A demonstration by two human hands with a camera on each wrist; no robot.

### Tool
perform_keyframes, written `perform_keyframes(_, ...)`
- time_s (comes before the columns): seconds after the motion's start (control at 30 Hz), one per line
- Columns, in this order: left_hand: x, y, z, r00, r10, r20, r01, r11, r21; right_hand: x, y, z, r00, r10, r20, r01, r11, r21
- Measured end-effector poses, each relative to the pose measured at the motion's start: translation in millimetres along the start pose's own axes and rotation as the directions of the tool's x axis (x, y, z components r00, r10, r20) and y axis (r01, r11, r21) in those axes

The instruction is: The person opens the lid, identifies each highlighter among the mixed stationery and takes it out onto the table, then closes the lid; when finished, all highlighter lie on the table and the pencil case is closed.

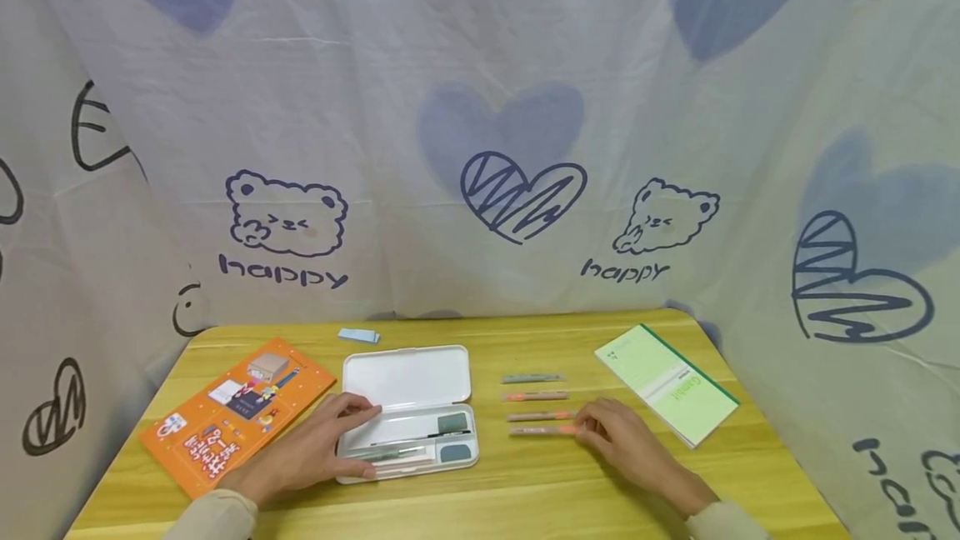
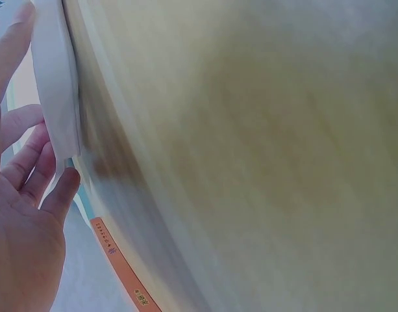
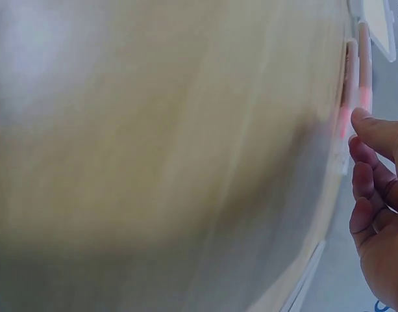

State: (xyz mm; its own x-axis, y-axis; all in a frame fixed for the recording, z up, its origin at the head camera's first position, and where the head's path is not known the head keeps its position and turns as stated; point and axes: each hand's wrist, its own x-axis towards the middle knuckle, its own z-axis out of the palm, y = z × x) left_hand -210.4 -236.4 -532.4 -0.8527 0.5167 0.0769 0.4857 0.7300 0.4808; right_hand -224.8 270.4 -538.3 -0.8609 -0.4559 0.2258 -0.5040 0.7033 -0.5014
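Observation:
A white pencil case [image 1: 407, 350] lies with its lid raised on the wooden table. Inside are a grey-green block [image 1: 452, 422], a blue-grey piece [image 1: 455, 452], a thin dark pen [image 1: 408, 438] and clear-bodied stationery. My left hand [image 1: 322, 444] holds the left end of the case, thumb at the front and fingers behind. To the right, several highlighters lie in a row, a green one [image 1: 532, 378] farthest and orange-tipped ones [image 1: 536, 396] closer. My right hand [image 1: 622, 440] pinches the right end of the nearest highlighter [image 1: 542, 431]; its tip is partly hidden by the fingers.
An orange book [image 1: 238, 415] lies at the left, partly behind the left forearm. A pale green notepad [image 1: 667, 385] lies at the right. A small light-blue strip [image 1: 358, 335] is behind the case. A printed curtain [image 1: 390, 107] hangs around the table [image 1: 525, 498].

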Motion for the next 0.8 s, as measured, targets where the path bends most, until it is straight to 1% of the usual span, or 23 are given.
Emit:
perform_keyframes(0.23, -0.3, 1.7, -1.7, 1.0, -0.005, 0.007, 0.005, 1.0, -0.002, -0.7, 9.2, 3.6, 0.999, -0.004, 0.04, 0.004, 1.0, 0.009)
perform_keyframes(0.4, -0.2, 1.2, -1.1, 1.0, -0.002, 0.009, 0.002, 1.0, 0.006, 0.5, 11.5, 7.2, 0.998, -0.007, 0.066, 0.006, 1.0, 0.022)
perform_keyframes(0.8, 0.0, 0.6, -1.7, 1.0, -0.013, 0.018, 0.012, 1.0, 0.01, 1.3, 10.8, 7.2, 0.997, 0.012, 0.072, -0.015, 0.999, 0.033)
